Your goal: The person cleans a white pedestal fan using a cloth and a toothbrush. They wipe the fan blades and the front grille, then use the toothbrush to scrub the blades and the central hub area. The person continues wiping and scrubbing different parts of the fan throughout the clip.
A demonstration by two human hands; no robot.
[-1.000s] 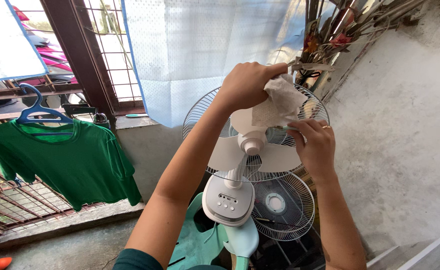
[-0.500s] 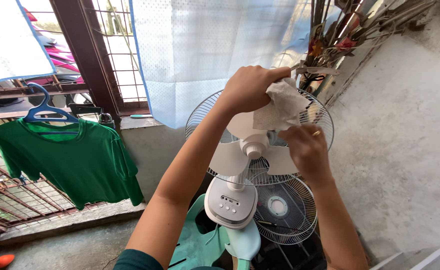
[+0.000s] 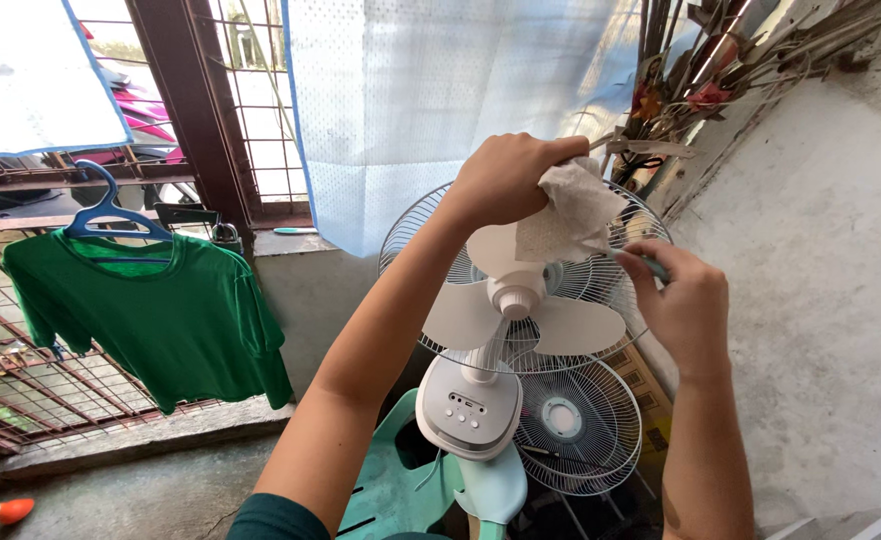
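two hands on the white fan (image 3: 505, 310), which sits on a teal plastic chair (image 3: 400, 480). left hand (image 3: 505, 180) closed around a crumpled white cloth (image 3: 572, 210), pressing it on the top blade (image 3: 500, 250) above the hub. right hand (image 3: 685, 305) at the fan's right edge, fingers curled on the rear wire guard rim (image 3: 650, 262). loose front guard (image 3: 575, 420) leans just below-right of the fan base. green shirt (image 3: 150, 315) on a blue hanger (image 3: 110, 215) well left of the fan. pale blue curtain (image 3: 430, 100) behind it.
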